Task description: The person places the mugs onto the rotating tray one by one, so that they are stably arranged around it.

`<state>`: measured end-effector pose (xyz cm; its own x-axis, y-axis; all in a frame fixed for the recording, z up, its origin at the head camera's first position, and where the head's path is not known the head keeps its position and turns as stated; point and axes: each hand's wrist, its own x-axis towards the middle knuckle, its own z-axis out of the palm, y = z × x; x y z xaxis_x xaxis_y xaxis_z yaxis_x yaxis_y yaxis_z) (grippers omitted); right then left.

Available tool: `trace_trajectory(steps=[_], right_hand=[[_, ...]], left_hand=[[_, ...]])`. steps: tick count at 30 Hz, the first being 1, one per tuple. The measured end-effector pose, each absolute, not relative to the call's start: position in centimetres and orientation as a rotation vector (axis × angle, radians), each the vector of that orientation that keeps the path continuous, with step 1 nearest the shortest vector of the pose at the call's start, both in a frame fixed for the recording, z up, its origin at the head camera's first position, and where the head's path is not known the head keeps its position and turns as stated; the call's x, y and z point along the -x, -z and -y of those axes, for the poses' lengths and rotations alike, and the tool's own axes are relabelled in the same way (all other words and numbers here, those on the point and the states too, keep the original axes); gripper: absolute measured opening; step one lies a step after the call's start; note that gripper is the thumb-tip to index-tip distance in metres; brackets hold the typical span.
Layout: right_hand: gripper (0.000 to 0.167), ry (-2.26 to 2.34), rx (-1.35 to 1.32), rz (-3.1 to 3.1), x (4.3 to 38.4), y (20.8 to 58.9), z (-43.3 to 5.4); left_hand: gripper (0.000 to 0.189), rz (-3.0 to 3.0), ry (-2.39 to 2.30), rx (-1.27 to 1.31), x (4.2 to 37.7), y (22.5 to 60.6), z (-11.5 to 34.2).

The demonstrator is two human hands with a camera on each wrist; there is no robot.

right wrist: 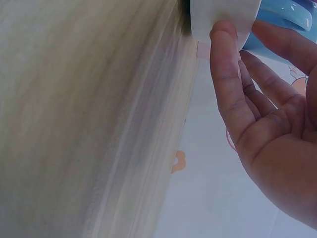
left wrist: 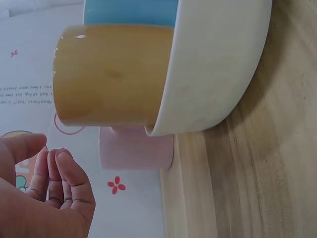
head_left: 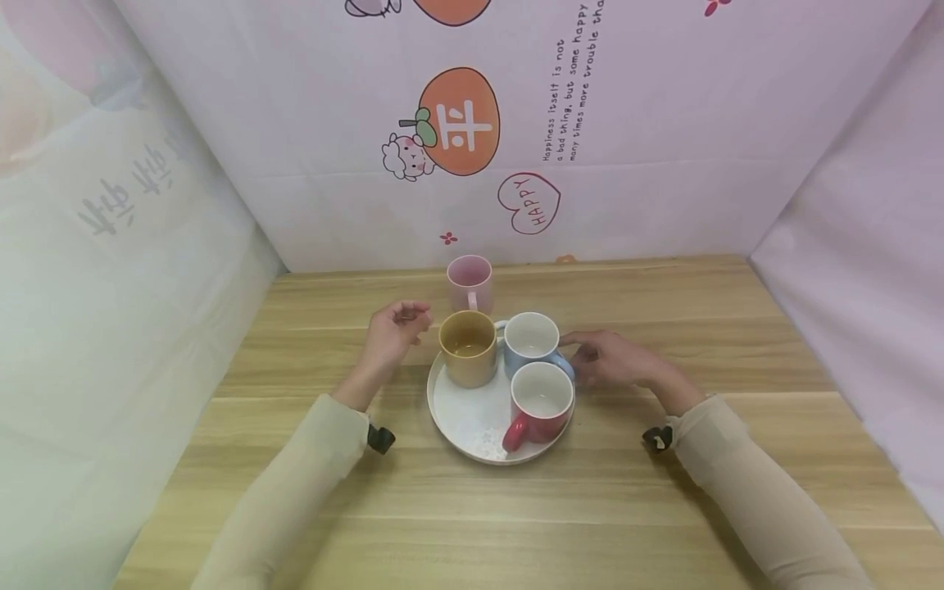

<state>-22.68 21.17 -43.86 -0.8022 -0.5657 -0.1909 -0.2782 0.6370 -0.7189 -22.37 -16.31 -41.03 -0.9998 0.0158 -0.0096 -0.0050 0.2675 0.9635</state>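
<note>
My left hand (head_left: 398, 326) hovers left of the yellow mug (head_left: 469, 360), fingers loosely curled and holding nothing. In the left wrist view its thumb and fingertips stand apart from that mug (left wrist: 111, 79). A white round tray (head_left: 465, 422) carries the yellow mug, a blue mug (head_left: 519, 360) with a white inside and a red mug (head_left: 542, 424). At the tray's right side is my right hand (head_left: 608, 359), fingers bent gently. The right wrist view shows one fingertip against the tray's outer wall (right wrist: 203, 17) and another right by the blue mug (right wrist: 270, 47).
Behind the tray, a pink mug (head_left: 472, 287) stands on the wooden table (head_left: 472, 524), its handle toward me. A white printed cloth (head_left: 332, 164) hangs behind the table, with more cloth along the left and right sides.
</note>
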Motion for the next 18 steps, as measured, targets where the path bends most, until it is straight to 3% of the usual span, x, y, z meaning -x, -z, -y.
trace_trajectory(steps=[18], right_hand=[[0.058, 1.003, 0.679, -2.458, 22.6, 44.1, -21.2]], left_hand=[[0.034, -2.462, -1.829, 0.001, 25.7, 42.4, 15.7]])
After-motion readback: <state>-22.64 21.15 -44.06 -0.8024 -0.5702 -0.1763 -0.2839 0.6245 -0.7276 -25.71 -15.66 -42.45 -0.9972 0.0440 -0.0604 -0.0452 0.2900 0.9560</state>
